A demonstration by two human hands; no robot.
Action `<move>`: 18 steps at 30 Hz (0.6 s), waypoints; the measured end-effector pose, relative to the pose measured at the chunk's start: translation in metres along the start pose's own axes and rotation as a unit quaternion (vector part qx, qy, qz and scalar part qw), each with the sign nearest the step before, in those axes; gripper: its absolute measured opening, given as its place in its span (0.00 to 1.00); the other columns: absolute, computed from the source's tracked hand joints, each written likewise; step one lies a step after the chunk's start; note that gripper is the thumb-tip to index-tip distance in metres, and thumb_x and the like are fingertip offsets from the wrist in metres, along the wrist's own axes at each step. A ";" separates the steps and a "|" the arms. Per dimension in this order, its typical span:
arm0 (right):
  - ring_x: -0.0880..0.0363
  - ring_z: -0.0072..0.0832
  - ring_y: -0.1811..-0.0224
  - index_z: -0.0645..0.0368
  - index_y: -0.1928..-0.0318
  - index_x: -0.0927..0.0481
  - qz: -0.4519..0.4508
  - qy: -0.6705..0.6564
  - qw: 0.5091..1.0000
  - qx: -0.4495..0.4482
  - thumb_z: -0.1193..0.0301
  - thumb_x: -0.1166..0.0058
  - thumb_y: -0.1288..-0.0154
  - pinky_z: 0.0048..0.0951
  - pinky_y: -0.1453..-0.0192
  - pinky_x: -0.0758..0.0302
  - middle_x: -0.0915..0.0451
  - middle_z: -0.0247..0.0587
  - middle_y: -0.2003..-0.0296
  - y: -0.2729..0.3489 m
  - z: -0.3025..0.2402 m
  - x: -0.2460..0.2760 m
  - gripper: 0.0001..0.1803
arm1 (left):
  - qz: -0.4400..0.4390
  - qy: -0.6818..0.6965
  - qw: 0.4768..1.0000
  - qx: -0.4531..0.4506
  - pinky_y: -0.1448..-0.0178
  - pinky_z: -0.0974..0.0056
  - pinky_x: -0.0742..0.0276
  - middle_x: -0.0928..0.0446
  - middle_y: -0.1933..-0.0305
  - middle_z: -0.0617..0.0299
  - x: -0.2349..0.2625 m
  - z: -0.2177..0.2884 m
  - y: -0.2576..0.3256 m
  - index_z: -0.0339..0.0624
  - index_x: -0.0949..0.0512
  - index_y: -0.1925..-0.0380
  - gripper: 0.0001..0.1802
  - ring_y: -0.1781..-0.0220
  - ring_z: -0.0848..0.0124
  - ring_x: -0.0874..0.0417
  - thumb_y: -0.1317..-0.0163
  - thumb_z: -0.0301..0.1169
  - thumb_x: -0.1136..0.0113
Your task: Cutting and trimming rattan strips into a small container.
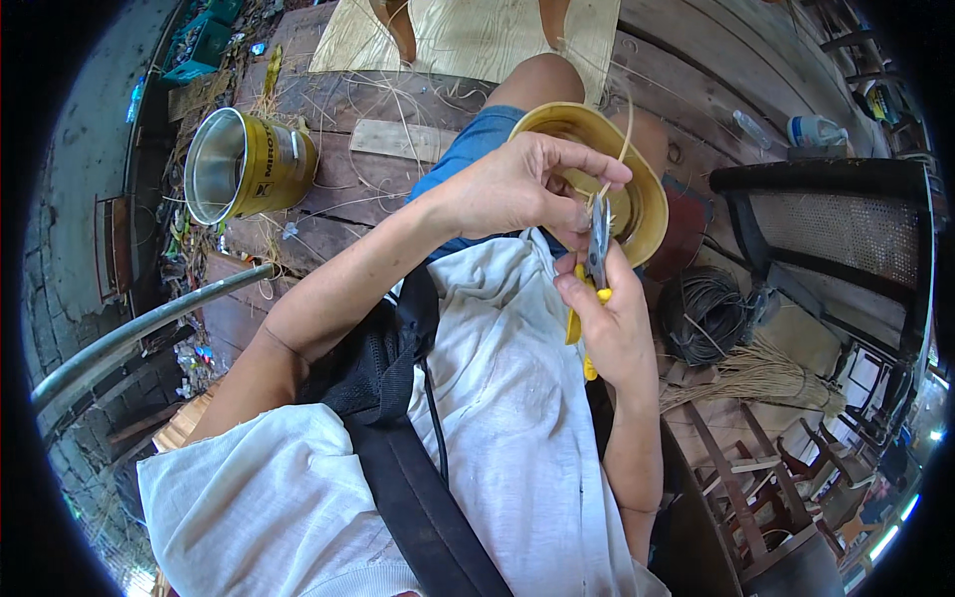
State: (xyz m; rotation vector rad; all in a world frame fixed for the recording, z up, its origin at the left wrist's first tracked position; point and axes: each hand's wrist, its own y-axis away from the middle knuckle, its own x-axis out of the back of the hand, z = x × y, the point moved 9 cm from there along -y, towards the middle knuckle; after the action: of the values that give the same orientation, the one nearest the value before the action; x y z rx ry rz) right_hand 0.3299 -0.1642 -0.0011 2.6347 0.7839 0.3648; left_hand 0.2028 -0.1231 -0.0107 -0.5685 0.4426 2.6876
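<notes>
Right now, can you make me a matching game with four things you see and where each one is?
Things:
1. yellow-handled snips
2. yellow metal tin
3. coil of dark wire
4. yellow woven bowl

Places:
A. on its side on the planks, far left
B. in the right hand
C. on the lap, under the left hand
D. on the floor, right of the right hand

Pairs: 1-B, 2-A, 3-D, 4-C

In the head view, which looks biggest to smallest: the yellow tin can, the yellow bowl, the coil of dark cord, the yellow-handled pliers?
1. Yellow bowl and yellow tin can: look alike, unranked; the bowl is partly hidden.
2. Coil of dark cord.
3. Yellow-handled pliers, held in the right hand.
</notes>
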 end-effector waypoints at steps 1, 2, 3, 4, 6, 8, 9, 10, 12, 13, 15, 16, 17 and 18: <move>0.22 0.30 0.63 0.64 0.44 0.27 -0.002 0.003 1.000 -0.004 0.75 0.48 0.31 0.32 0.54 0.25 0.21 0.43 0.60 -0.001 0.001 0.000 0.17 | 0.000 0.000 1.000 0.002 0.52 0.69 0.16 0.16 0.64 0.60 0.000 -0.001 0.000 0.33 0.25 0.36 0.28 0.61 0.75 0.13 0.37 0.14 0.39; 0.22 0.31 0.63 0.64 0.44 0.27 -0.004 0.007 1.000 -0.008 0.75 0.48 0.32 0.32 0.54 0.25 0.21 0.44 0.61 -0.002 0.002 -0.001 0.16 | -0.007 -0.009 1.000 0.003 0.51 0.69 0.16 0.15 0.64 0.59 -0.001 -0.003 0.000 0.33 0.26 0.35 0.28 0.62 0.75 0.13 0.37 0.14 0.40; 0.22 0.31 0.63 0.64 0.44 0.27 -0.006 0.006 1.000 -0.008 0.75 0.48 0.32 0.32 0.54 0.25 0.21 0.44 0.61 -0.001 0.002 -0.002 0.16 | -0.012 -0.018 1.000 0.003 0.51 0.68 0.16 0.15 0.64 0.59 -0.002 -0.003 0.001 0.33 0.26 0.35 0.28 0.64 0.74 0.13 0.37 0.14 0.40; 0.22 0.32 0.63 0.64 0.45 0.27 0.002 0.012 1.000 0.005 0.75 0.48 0.32 0.33 0.54 0.25 0.20 0.45 0.60 0.000 0.001 -0.002 0.16 | -0.010 -0.018 1.000 0.004 0.51 0.68 0.16 0.15 0.64 0.59 -0.001 -0.002 0.002 0.33 0.26 0.35 0.28 0.64 0.74 0.13 0.37 0.14 0.40; 0.21 0.34 0.64 0.64 0.46 0.27 0.009 0.018 1.000 0.017 0.75 0.48 0.32 0.34 0.55 0.25 0.20 0.46 0.60 0.004 -0.002 -0.001 0.15 | -0.016 0.020 1.000 -0.003 0.51 0.68 0.16 0.15 0.62 0.60 -0.001 0.002 0.002 0.33 0.26 0.35 0.27 0.62 0.75 0.13 0.37 0.15 0.39; 0.25 0.21 0.57 0.65 0.42 0.27 0.001 -0.024 0.999 -0.047 0.78 0.48 0.34 0.25 0.49 0.26 0.23 0.38 0.57 0.008 0.006 -0.001 0.19 | -0.009 0.032 0.999 -0.011 0.51 0.67 0.15 0.15 0.62 0.57 0.002 0.002 0.000 0.30 0.25 0.37 0.26 0.63 0.73 0.12 0.37 0.16 0.40; 0.25 0.21 0.57 0.65 0.42 0.27 0.001 -0.025 0.999 -0.048 0.78 0.48 0.34 0.25 0.49 0.26 0.23 0.38 0.57 0.008 0.006 -0.001 0.19 | -0.002 0.046 0.999 -0.018 0.52 0.66 0.13 0.15 0.63 0.55 0.003 0.003 0.001 0.27 0.25 0.38 0.25 0.64 0.71 0.12 0.38 0.16 0.41; 0.25 0.21 0.57 0.65 0.42 0.27 -0.007 -0.016 0.999 -0.039 0.78 0.48 0.34 0.25 0.49 0.26 0.23 0.38 0.57 0.006 0.005 -0.003 0.20 | -0.002 0.047 0.999 -0.016 0.52 0.66 0.13 0.15 0.63 0.55 0.003 0.003 0.002 0.27 0.25 0.38 0.25 0.64 0.71 0.12 0.38 0.16 0.41; 0.25 0.21 0.57 0.66 0.42 0.27 -0.014 -0.006 0.999 -0.030 0.79 0.48 0.34 0.25 0.49 0.26 0.23 0.39 0.56 0.006 0.004 -0.003 0.20 | 0.022 0.056 0.998 0.003 0.51 0.66 0.14 0.14 0.62 0.55 0.007 0.002 0.002 0.27 0.25 0.39 0.25 0.62 0.72 0.12 0.38 0.16 0.41; 0.26 0.21 0.57 0.66 0.42 0.27 -0.016 -0.012 0.999 -0.035 0.79 0.48 0.34 0.25 0.49 0.26 0.23 0.39 0.57 0.006 0.004 -0.002 0.20 | 0.021 0.056 0.998 0.003 0.51 0.66 0.14 0.14 0.62 0.55 0.006 0.000 0.003 0.27 0.25 0.39 0.25 0.62 0.72 0.12 0.38 0.16 0.41; 0.26 0.21 0.57 0.66 0.42 0.27 -0.017 -0.017 0.999 -0.036 0.79 0.48 0.34 0.25 0.49 0.26 0.23 0.38 0.57 0.007 0.004 0.000 0.19 | 0.026 0.016 0.999 -0.031 0.51 0.67 0.14 0.15 0.62 0.56 0.006 0.003 0.004 0.28 0.23 0.41 0.24 0.61 0.73 0.13 0.38 0.16 0.40; 0.26 0.21 0.57 0.66 0.42 0.27 -0.015 -0.013 0.999 -0.050 0.79 0.48 0.34 0.25 0.49 0.26 0.23 0.38 0.57 0.010 0.006 0.001 0.19 | 0.025 0.014 0.999 -0.034 0.51 0.67 0.14 0.15 0.62 0.56 0.007 0.004 0.004 0.28 0.23 0.41 0.24 0.61 0.73 0.13 0.38 0.16 0.40; 0.26 0.21 0.57 0.66 0.43 0.27 -0.013 -0.010 0.998 -0.064 0.80 0.48 0.34 0.25 0.49 0.27 0.23 0.37 0.57 0.011 0.008 0.002 0.19 | 0.029 0.005 0.999 -0.032 0.51 0.67 0.15 0.15 0.62 0.57 0.009 0.004 0.005 0.28 0.23 0.41 0.23 0.61 0.74 0.13 0.38 0.16 0.39; 0.26 0.21 0.57 0.66 0.43 0.27 -0.011 -0.009 0.998 -0.061 0.80 0.48 0.34 0.25 0.49 0.27 0.23 0.37 0.57 0.011 0.010 0.003 0.19 | 0.031 -0.003 0.999 -0.029 0.51 0.68 0.15 0.15 0.61 0.57 0.008 0.004 0.005 0.28 0.22 0.41 0.23 0.61 0.74 0.13 0.38 0.17 0.39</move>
State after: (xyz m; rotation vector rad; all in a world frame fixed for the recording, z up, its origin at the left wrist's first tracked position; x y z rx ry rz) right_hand 0.3410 -0.1741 -0.0053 2.5104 0.7599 0.3711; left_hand 0.1927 -0.1241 -0.0098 -0.5715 0.3877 2.7694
